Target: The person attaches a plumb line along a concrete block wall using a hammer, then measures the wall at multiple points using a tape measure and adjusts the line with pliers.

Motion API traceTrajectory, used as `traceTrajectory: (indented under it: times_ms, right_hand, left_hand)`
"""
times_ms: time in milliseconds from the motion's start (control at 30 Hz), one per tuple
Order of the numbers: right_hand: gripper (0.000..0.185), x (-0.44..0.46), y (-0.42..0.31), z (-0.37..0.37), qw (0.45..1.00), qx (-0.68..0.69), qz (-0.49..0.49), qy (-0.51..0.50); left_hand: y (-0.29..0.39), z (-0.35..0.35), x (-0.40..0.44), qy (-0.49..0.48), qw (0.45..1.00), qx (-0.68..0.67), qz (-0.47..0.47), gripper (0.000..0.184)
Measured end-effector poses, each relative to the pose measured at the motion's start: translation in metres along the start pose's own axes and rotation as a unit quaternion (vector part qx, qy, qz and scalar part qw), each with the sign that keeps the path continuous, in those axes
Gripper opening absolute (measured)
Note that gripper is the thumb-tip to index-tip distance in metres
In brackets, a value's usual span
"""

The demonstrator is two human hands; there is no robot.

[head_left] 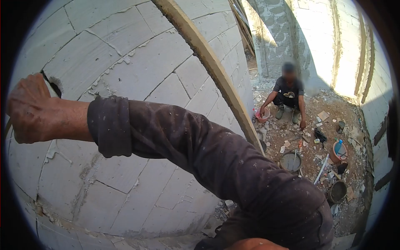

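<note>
My right hand [31,110] is at the far left, close to the wall of pale blocks [141,62]. Its fingers are curled into a fist, and whatever they may grip is hidden. A dark gap or dark edge shows just beside the knuckles; I cannot make out which. The arm, in a dark dusty sleeve [166,129] rolled back at the wrist, stretches across the wall from the lower right. My left hand is not recognisable; only a blurred patch of skin [254,243] shows at the bottom edge.
A long wooden board [208,66] slants along the wall. Far below, another person [288,91] squats on rubble-strewn ground, one hand at a pink-red tub [262,115]. Near them are a round mortar pan [291,161], an orange bucket [338,152] and a dark bucket [336,191].
</note>
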State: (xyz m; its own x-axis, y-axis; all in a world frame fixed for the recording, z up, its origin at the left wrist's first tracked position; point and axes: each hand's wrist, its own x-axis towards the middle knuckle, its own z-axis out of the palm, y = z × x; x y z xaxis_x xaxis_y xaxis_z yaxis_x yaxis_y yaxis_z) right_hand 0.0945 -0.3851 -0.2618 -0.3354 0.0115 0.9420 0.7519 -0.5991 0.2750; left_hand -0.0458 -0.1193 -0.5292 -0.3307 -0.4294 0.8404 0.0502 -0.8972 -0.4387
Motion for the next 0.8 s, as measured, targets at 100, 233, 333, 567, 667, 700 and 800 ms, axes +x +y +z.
traceTrajectory:
  times_ms: [100,233,333,567,667,700,800]
  right_hand:
    - [0.025,0.002,0.001,-0.003,0.999,0.011,0.033,-0.016]
    - [0.013,0.006,-0.002,-0.016,0.996,-0.038,0.037,-0.070]
    - [0.009,0.013,0.003,-0.016,0.994,-0.065,0.026,-0.089]
    - [0.028,0.045,0.029,0.006,0.983,-0.136,-0.028,-0.119]
    - [0.030,0.056,0.030,0.024,0.979,-0.138,0.002,-0.153]
    - [0.030,0.060,0.023,0.029,0.979,-0.134,-0.002,-0.152]
    - [0.030,0.073,0.009,0.038,0.978,-0.145,0.007,-0.150]
  left_hand:
    - [0.009,0.002,-0.013,-0.016,1.000,0.023,0.001,0.021]
    - [-0.006,-0.032,-0.028,-0.070,0.992,0.103,0.030,0.022]
    - [-0.025,-0.164,-0.043,-0.150,0.917,0.368,0.027,0.023]
    - [-0.002,-0.152,-0.007,-0.174,0.948,-0.025,-0.266,0.025]
    - [-0.001,-0.143,-0.009,-0.258,0.879,-0.183,-0.356,0.029]
    - [-0.002,-0.140,-0.015,-0.286,0.829,-0.263,-0.403,0.033]
    - [-0.004,-0.125,-0.052,-0.357,0.781,-0.280,-0.429,0.039]
